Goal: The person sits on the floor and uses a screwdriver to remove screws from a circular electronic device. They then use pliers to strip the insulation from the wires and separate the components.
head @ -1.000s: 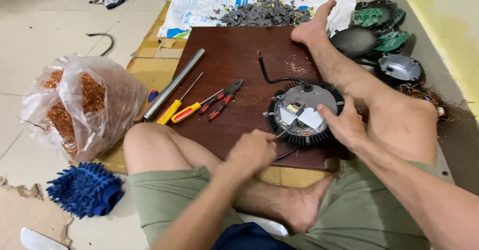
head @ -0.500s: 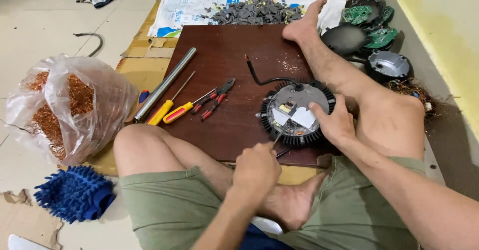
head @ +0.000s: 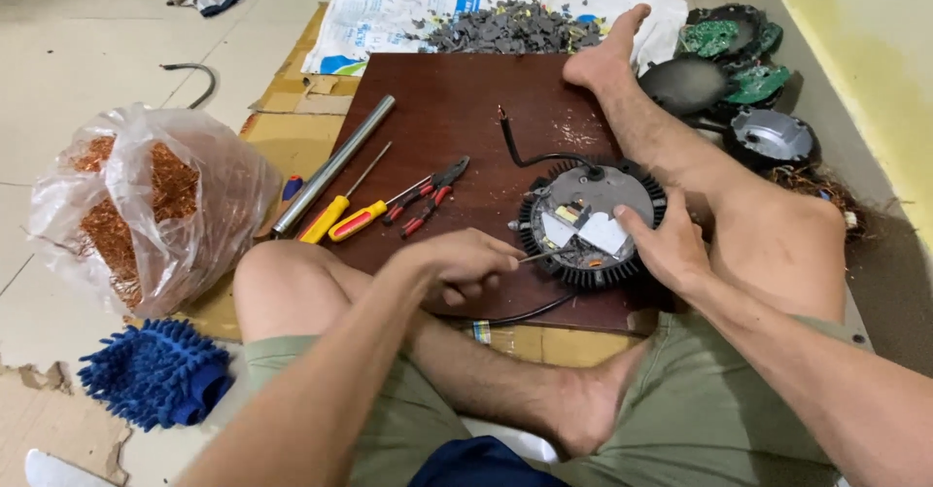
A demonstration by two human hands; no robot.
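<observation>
- Left hand (head: pixel 465 265): fingers curled and pressed together around a thin metal tool (head: pixel 546 254). The tool's tip points right and reaches into the open top of the round black finned motor housing (head: pixel 591 223).
- Right hand (head: pixel 667 247): fingers spread and laid against the right edge of the housing, the thumb on its grey inner face. The hand steadies the unit; it does not lift it.
- Round black finned motor housing: lies flat on the near right part of the dark brown wooden board (head: pixel 457 118), between the two hands and just beside the person's right knee. A black cable (head: pixel 530 156) leaves its upper rim and curls across the board.
- On the board, left of the housing: red-handled pliers (head: pixel 426 198), a yellow-and-red screwdriver (head: pixel 364 217), a yellow-handled screwdriver (head: pixel 335 207) and a long grey metal tube (head: pixel 333 164), lying near one another.
- Left of the board: a clear plastic bag of copper wire (head: pixel 146 205); nearer the camera, a blue shaggy cleaning mitt (head: pixel 155 370).
- Far edge: a heap of grey fragments (head: pixel 510 30) on a white printed sack (head: pixel 389 20).
- Far right: green circuit boards (head: pixel 739 54) and further round black housings (head: pixel 773 137) on the floor.
</observation>
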